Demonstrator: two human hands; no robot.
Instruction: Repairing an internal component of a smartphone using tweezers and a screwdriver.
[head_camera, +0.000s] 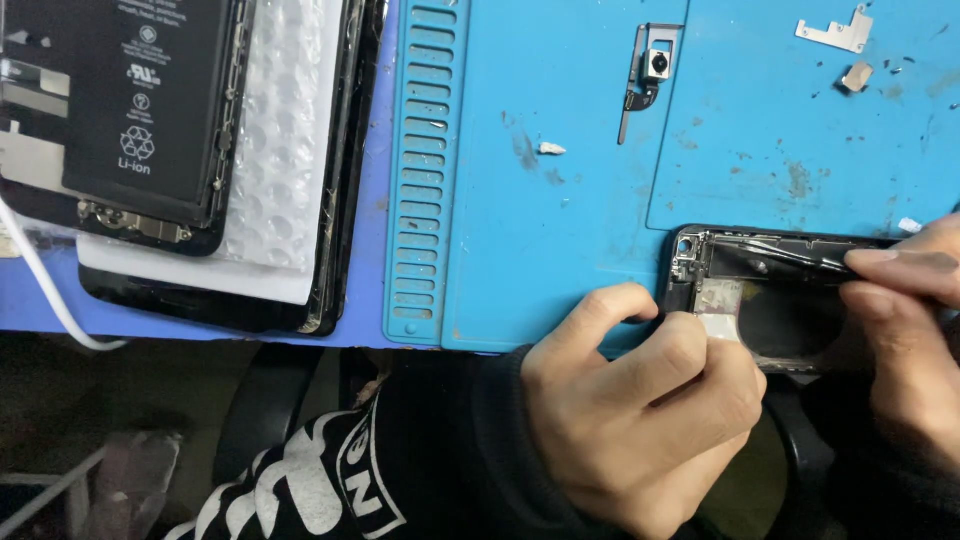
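**Two hands on an opened phone frame**

Head view: seen at the lower right of a blue work mat (560, 200) on the bench, an opened black phone frame (770, 300), insides facing up, lying at the mat's near edge. Left hand (640, 400) curled over the frame's near left corner, thumb hooked along the left edge, fingers folded; grip pressed against the frame, steadying it. Right hand (905, 340) coming in from the right edge, thumb and forefinger pinched together on thin metal tweezers (790, 255), tips lying inside the frame's upper part. Black sleeve with white lettering below the left wrist.

Farther up the mat, well apart from the hands: a small camera part (652, 70) on a thin strip, a flat silver bracket (835, 32), a small tan scrap (856, 76) just below it, a white crumb (551, 149) near the middle. Along the mat's left side, a row of slots (428, 160). Left of the mat, another opened phone with a black battery (150, 95) showing, stacked on bubble wrap (285, 130) and dark screens. White cable (50, 290) curving past at far left.
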